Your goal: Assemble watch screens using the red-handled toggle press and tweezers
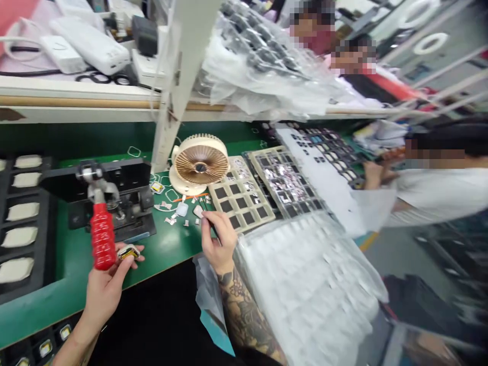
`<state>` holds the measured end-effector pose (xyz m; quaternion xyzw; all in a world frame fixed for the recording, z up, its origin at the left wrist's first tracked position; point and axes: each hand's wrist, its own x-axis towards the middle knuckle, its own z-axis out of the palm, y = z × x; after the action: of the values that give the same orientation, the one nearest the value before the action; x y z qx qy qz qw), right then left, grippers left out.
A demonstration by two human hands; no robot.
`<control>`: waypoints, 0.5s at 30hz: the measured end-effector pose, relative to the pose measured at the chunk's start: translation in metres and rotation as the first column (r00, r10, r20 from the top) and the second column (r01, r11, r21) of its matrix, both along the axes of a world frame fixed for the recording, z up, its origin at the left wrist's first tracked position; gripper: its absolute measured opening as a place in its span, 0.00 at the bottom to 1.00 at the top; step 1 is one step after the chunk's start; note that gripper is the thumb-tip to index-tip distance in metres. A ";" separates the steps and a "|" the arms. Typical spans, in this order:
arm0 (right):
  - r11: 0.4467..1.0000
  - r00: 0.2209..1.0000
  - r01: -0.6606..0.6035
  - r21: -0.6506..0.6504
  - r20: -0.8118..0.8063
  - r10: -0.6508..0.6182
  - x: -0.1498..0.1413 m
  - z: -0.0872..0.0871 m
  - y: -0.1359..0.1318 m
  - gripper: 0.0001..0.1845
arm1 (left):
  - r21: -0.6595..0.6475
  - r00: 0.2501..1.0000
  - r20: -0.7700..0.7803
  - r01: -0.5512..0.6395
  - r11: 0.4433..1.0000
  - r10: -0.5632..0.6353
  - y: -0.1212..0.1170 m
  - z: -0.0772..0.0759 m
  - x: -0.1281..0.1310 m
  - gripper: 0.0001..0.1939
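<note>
Holding a small open case [128,251] in the left hand [103,288], with fingers curled beneath and thumb on the near edge, above the green worktop [163,251]. Just beside a red lever [102,236]; cannot tell whether touching it. Pinching slim dark tweezers [215,233] in the nearly closed right hand [223,245], close to a pale piece [197,211] on the worktop, beside a cream tray [256,224]. Judging by the shiny rim and compact shape, probably light, stiff and slightly slippery against bare skin, but likely fragile around the exposed yellow-and-dark middle. Best gripped lightly by opposite sides of the hard rim, level, with fingertips clear of the inside. Probably stiff and thin, too, in the case of the pale piece; better lifted by an edge than pressed flat.
</note>
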<state>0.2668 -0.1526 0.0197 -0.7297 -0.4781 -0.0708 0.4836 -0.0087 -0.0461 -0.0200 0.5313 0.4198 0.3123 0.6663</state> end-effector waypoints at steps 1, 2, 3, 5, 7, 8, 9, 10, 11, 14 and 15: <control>0.998 1.000 0.025 -0.060 -0.003 -0.025 0.000 -0.009 -0.014 0.14 | 0.015 1.000 -0.007 0.030 0.999 -0.030 0.000 0.000 0.004 0.17; 0.990 0.999 0.044 -0.136 0.001 -0.044 0.000 -0.018 -0.024 0.15 | 0.029 0.998 -0.007 0.060 0.998 -0.060 0.000 -0.001 0.008 0.18; 0.972 0.998 0.055 -0.226 0.017 -0.053 0.000 -0.026 -0.031 0.17 | 0.039 0.996 -0.003 0.089 0.995 -0.089 0.000 -0.002 0.012 0.18; 0.905 0.995 0.081 -0.418 0.088 -0.049 -0.002 -0.036 -0.038 0.24 | 0.055 0.991 0.000 0.131 0.990 -0.131 0.000 -0.006 0.020 0.18; 0.825 0.987 0.115 -0.554 0.160 -0.030 -0.006 -0.036 -0.042 0.29 | 0.072 0.989 -0.011 0.151 0.986 -0.150 -0.001 -0.011 0.024 0.19; 0.803 0.984 0.123 -0.583 0.174 -0.025 -0.008 -0.032 -0.044 0.29 | 0.082 0.987 -0.022 0.158 0.984 -0.157 -0.001 -0.013 0.025 0.19; 0.801 0.985 0.122 -0.587 0.169 -0.027 -0.009 -0.025 -0.047 0.28 | 0.092 0.985 -0.034 0.169 0.981 -0.167 -0.001 -0.015 0.025 0.20; 0.811 0.988 0.117 -0.574 0.152 -0.035 -0.008 -0.016 -0.052 0.27 | 0.101 0.983 -0.048 0.183 0.978 -0.179 -0.001 -0.017 0.024 0.20; 0.824 0.990 0.114 -0.555 0.134 -0.047 -0.004 -0.005 -0.058 0.24 | 0.110 0.980 -0.060 0.197 0.974 -0.192 -0.001 -0.019 0.022 0.20; 0.814 0.982 0.180 -0.552 0.143 -0.120 0.035 0.031 -0.083 0.18 | 0.139 0.972 -0.083 0.230 0.963 -0.220 0.001 -0.022 0.018 0.20; 0.782 0.972 0.231 -0.579 0.176 -0.157 0.058 0.042 -0.091 0.16 | 0.149 0.971 -0.087 0.234 0.961 -0.223 0.001 -0.023 0.016 0.19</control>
<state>0.3246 -0.2434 0.0617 -0.8842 -0.4262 -0.0095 0.1908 0.0076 -0.0448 -0.0435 0.6379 0.3525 0.2470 0.6386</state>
